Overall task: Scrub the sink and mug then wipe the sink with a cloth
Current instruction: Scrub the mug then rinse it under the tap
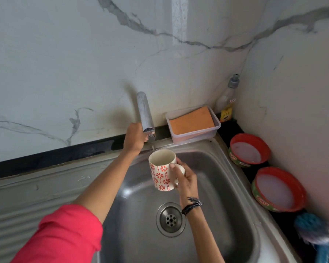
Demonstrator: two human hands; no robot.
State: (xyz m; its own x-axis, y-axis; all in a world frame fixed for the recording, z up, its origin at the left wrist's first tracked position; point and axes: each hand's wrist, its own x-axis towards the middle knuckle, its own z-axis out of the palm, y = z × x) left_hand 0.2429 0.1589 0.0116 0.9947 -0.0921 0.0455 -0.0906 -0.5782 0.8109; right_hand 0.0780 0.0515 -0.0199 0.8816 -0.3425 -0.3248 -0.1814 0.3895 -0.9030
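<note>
- Status: I judge the task to be at the mug stage, in a rinse or fill. A thin stream of water falls from the tap toward the rim of the floral mug.
- No foam or suds show on the mug or in the stainless sink. I cannot tell whether either has been scrubbed.
- The basin looks wet and shiny around the drain, and nothing lies in it.
- Left to do, by my reading: the wipe of the sink with a cloth. I see no cloth in either hand. The orange pad lies in its clear plastic tub on the back ledge.
- My left hand is curled around the lower end of the tap, just beside the spout outlet. I judge it is working the flow; the fingers' far side is hidden.
- My right hand is clamped on the mug at its handle side, thumb across the wall near the rim and fingers around the handle.
- Mug position: held upright over the back half of the basin, above and behind the drain and clear of the sink floor. Its mouth is directly under the spout.
- The two hands are near each other, the left higher and further back.
- On the right counter: two red-rimmed tubs of cleaning paste, one further back and one nearer, a dish-soap bottle in the corner and a blue brush at the near edge, blurred.
</note>
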